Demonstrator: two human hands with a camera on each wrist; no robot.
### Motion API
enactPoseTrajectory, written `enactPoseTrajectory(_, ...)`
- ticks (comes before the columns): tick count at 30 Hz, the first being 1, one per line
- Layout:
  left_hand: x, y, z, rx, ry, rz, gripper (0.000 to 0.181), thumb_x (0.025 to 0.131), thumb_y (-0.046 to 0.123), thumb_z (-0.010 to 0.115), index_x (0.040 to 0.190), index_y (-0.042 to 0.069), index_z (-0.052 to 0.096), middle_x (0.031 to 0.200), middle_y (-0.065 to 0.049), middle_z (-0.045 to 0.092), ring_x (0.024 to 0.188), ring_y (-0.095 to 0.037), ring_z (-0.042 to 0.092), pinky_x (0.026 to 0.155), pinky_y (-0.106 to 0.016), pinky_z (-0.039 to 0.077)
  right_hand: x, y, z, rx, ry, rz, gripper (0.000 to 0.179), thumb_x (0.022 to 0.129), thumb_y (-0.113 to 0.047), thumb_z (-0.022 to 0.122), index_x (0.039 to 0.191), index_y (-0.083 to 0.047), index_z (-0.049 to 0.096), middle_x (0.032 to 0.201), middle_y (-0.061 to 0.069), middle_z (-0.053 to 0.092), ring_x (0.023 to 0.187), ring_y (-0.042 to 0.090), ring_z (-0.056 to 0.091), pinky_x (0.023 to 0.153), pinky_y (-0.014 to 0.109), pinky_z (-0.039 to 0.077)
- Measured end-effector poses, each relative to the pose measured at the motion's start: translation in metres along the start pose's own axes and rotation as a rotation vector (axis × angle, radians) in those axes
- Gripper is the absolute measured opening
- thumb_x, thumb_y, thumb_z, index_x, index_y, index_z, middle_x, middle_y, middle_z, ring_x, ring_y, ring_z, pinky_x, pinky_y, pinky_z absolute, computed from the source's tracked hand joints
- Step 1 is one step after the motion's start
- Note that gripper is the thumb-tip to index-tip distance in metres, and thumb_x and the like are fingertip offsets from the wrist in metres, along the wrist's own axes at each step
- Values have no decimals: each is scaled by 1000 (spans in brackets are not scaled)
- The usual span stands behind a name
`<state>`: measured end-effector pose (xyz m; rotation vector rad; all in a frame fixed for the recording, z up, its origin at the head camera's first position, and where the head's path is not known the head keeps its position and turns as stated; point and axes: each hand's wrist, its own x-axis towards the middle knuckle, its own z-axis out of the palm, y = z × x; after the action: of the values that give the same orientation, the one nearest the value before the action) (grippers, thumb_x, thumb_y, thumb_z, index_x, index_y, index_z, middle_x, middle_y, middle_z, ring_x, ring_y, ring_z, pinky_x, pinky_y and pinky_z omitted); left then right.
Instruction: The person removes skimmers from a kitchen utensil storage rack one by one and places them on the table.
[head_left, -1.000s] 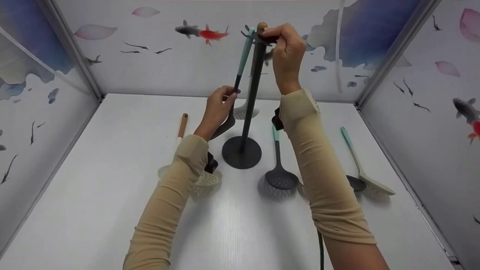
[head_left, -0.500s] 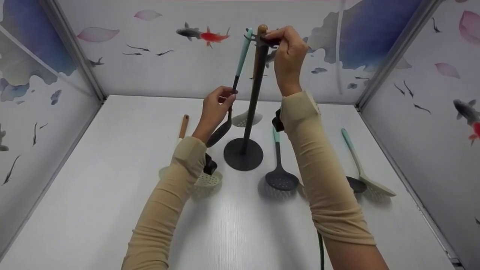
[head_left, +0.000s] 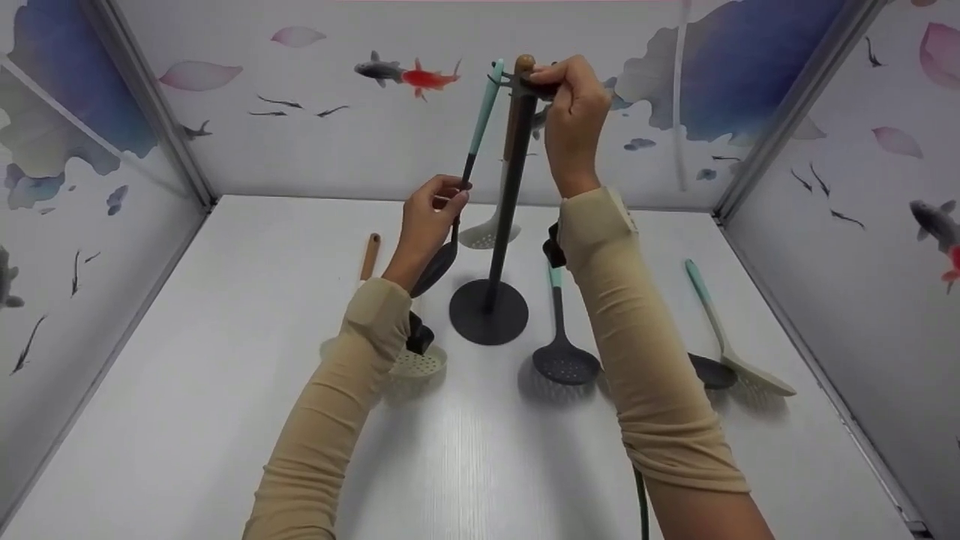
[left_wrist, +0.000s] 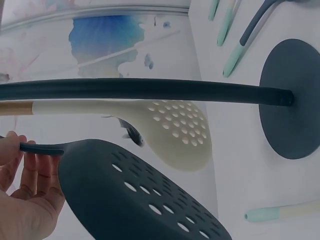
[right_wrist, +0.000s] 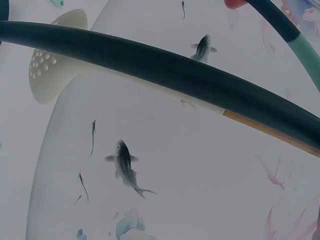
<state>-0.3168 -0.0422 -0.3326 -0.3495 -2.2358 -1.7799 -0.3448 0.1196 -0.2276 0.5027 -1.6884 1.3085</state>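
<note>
My left hand (head_left: pixel 431 221) pinches the dark shaft of a mint-handled skimmer (left_wrist: pixel 115 185); its perforated head hangs below. In the head view, the skimmer's handle top meets a hook on the left of the black utensil stand (head_left: pixel 487 322). Whether the hook passes through the handle's hole is too small to tell. My right hand (head_left: pixel 579 109) grips the dark hook piece at the stand's top, just under the wooden knob (head_left: pixel 526 63). Behind the pole hangs a cream skimmer (left_wrist: pixel 175 130) with a wooden handle. The right hand itself is out of the right wrist view.
On the white table lie a dark skimmer (head_left: pixel 565 363), a cream turner (head_left: pixel 754 373) and a dark utensil (head_left: pixel 711 371) partly under the right arm. A cream perforated utensil (head_left: pixel 417 361) and a wooden handle (head_left: pixel 370 257) show by the left arm. Printed walls enclose the table.
My left hand has shifted slightly left and down with the mint-handled skimmer. The hanging cream skimmer's wooden handle now shows left of the pole. The right hand keeps its grip at the top.
</note>
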Motion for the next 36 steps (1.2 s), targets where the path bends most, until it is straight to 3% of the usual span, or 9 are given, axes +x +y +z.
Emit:
enactPoseTrajectory(6, 0, 0, -2, -84, 45, -22, 24, 93, 17, 55, 114, 6, 61, 102, -9, 60, 88, -16, 57, 72, -24, 51, 1, 10, 1, -11, -1, 2, 33, 93, 9, 32, 79, 5, 62, 85, 15, 61, 86, 19, 62, 81, 21, 51)
enactPoseTrajectory(11, -4, -9, -15, -103, 93, -78, 24, 94, 18, 54, 115, 8, 59, 102, -7, 58, 93, -21, 57, 77, -27, 52, -3, 6, 1, 3, 1, 13, 32, 93, 9, 33, 80, 6, 62, 84, 15, 61, 85, 20, 62, 80, 21, 51)
enactPoseTrajectory(21, -13, -36, -53, -70, 209, -178, 25, 94, 21, 54, 115, 9, 58, 103, -6, 56, 87, -15, 54, 77, -28, 51, -4, -15, -1, 33, 12, 24, 31, 92, 10, 34, 79, 7, 62, 83, 13, 60, 81, 16, 60, 78, 21, 51)
enactPoseTrajectory(29, -20, -60, -87, -21, 299, -229, 27, 92, 23, 56, 115, 7, 56, 97, 0, 53, 87, -14, 51, 77, -27, 48, -1, 3, 2, 27, 32, 16, 31, 92, 10, 35, 79, 6, 62, 84, 14, 61, 81, 17, 61, 79, 22, 52)
enactPoseTrajectory(36, -31, -81, -118, 50, 408, -279, 27, 91, 22, 57, 114, 8, 57, 89, 4, 51, 80, -11, 48, 69, -22, 41, 2, 13, 4, 34, 15, 11, 31, 93, 9, 36, 78, 3, 63, 83, 12, 61, 77, 11, 60, 76, 21, 51)
